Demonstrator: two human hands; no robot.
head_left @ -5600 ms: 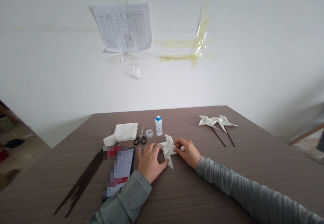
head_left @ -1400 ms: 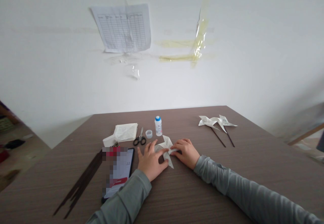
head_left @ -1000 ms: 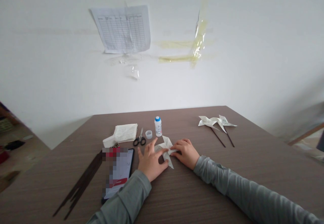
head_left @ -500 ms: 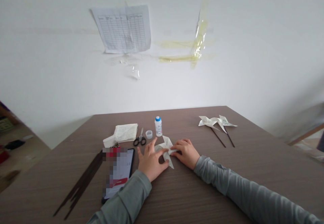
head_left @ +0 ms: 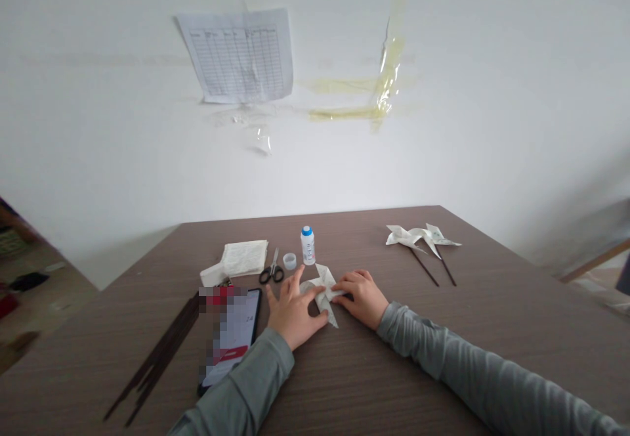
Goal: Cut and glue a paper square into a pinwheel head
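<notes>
A white paper pinwheel (head_left: 325, 301) made of folded printed paper lies on the brown table between my hands. My left hand (head_left: 294, 314) rests on its left side with the fingers spread, the index finger reaching towards the middle and the thumb beside the lower blade. On the other side, my right hand (head_left: 363, 297) has its thumb and fingers closed on the right blade. Part of that blade is hidden under the fingers. Just behind the pinwheel stands a white glue bottle (head_left: 308, 249) with a blue top, and its clear cap (head_left: 289, 261) sits to the left.
Black-handled scissors (head_left: 272, 272) lie beside a stack of paper sheets (head_left: 246, 257). A phone (head_left: 233, 337) is left of my left arm, with several dark sticks (head_left: 157, 357) further left. Two pinwheels on sticks (head_left: 418, 238) lie at the back right. A wall (head_left: 315, 173) rises behind the table.
My left index finger has lifted or shifted slightly at the pinwheel's middle. The right hand and the pinwheel stay in nearly the same place.
</notes>
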